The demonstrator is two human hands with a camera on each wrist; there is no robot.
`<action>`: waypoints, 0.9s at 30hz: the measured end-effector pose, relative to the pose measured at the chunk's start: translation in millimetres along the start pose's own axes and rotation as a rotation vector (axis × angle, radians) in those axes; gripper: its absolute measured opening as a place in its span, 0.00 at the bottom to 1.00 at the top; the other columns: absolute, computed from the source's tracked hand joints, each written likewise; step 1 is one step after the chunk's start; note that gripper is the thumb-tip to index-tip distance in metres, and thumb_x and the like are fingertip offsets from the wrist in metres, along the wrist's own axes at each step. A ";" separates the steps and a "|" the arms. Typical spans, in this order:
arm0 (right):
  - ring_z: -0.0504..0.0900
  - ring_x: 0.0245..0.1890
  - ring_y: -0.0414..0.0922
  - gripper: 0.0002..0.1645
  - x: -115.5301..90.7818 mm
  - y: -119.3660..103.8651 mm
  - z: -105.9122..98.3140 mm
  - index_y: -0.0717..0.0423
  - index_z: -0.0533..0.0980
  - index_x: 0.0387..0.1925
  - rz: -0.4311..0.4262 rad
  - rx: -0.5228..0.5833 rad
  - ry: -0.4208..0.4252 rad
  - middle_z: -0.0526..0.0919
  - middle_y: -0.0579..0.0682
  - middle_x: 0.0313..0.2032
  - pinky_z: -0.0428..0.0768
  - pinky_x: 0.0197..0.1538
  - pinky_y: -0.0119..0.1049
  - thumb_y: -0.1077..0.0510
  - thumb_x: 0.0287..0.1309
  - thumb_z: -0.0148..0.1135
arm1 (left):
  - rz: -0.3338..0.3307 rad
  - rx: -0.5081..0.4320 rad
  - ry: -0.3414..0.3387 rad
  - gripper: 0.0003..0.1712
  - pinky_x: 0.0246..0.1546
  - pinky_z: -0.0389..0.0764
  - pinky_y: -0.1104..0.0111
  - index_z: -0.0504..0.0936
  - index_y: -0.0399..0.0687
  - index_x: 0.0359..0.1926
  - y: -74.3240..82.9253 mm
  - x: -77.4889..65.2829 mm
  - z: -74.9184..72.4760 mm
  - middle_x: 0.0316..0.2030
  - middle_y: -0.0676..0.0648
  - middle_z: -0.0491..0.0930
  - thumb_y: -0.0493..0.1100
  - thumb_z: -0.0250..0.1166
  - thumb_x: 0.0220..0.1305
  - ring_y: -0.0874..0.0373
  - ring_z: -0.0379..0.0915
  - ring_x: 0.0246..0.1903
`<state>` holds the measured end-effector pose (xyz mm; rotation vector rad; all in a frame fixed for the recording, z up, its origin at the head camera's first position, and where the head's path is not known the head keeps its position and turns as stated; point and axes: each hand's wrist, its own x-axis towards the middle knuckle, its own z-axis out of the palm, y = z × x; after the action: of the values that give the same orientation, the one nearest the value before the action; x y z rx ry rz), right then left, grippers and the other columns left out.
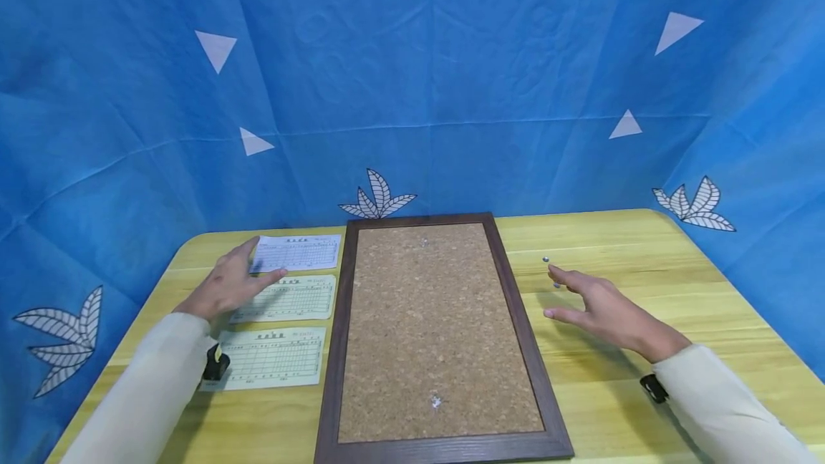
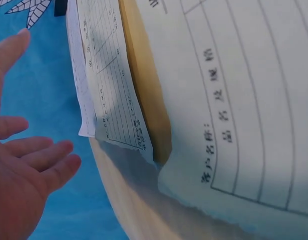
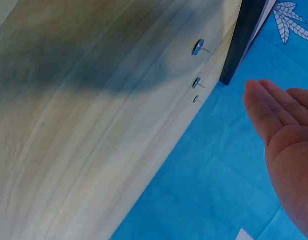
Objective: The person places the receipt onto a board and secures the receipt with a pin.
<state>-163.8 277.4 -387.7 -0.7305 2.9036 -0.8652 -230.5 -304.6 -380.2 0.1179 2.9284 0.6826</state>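
Three printed form slips lie in a column left of a framed cork board: a pale lilac one (image 1: 303,253) at the back, a greenish one (image 1: 299,299) in the middle, another greenish one (image 1: 277,358) in front. Over the left ends of the back two, my left hand (image 1: 228,281) hovers with fingers spread; in the left wrist view it holds nothing. My right hand (image 1: 602,310), thumb and fingers apart, is just above the table beside the silver thumbtacks (image 1: 545,259). Three thumbtacks (image 3: 198,47) show point-up in the right wrist view, clear of that hand.
The cork board (image 1: 438,328), in a dark brown frame (image 1: 528,349), lies mid-table with small silvery spots near its top and bottom. Wooden table (image 1: 606,242) surrounds it. A blue patterned cloth (image 1: 451,77) hangs behind and at the sides.
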 end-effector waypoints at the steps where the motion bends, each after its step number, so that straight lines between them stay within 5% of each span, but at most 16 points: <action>1: 0.73 0.59 0.68 0.46 0.5 -0.5 0.9 0.72 0.60 0.71 -0.003 0.004 -0.004 0.70 0.70 0.64 0.72 0.58 0.62 0.46 0.66 0.65 | -0.002 0.002 0.002 0.63 0.63 0.53 0.33 0.39 0.33 0.78 -0.3 1.0 0.1 0.73 0.24 0.44 0.70 0.60 0.64 0.26 0.41 0.71; 14: 0.77 0.57 0.64 0.40 8.0 -5.0 13.1 0.73 0.66 0.67 -0.035 0.037 -0.031 0.75 0.68 0.61 0.75 0.57 0.55 0.52 0.63 0.68 | -0.056 -0.013 0.034 0.53 0.61 0.64 0.38 0.46 0.33 0.77 -7.8 11.9 -1.4 0.66 0.22 0.60 0.59 0.63 0.69 0.27 0.56 0.66; 27: 0.80 0.53 0.61 0.38 13.1 -10.6 17.0 0.72 0.69 0.64 -0.064 0.059 -0.049 0.76 0.67 0.59 0.78 0.53 0.54 0.52 0.62 0.69 | -0.130 -0.073 0.055 0.47 0.60 0.68 0.42 0.50 0.35 0.77 -18.6 20.8 3.1 0.66 0.24 0.62 0.49 0.64 0.70 0.30 0.60 0.65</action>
<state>-168.3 255.1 -395.1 -0.8313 2.8132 -0.9204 -251.4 -317.8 -393.5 -0.0996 2.9257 0.7828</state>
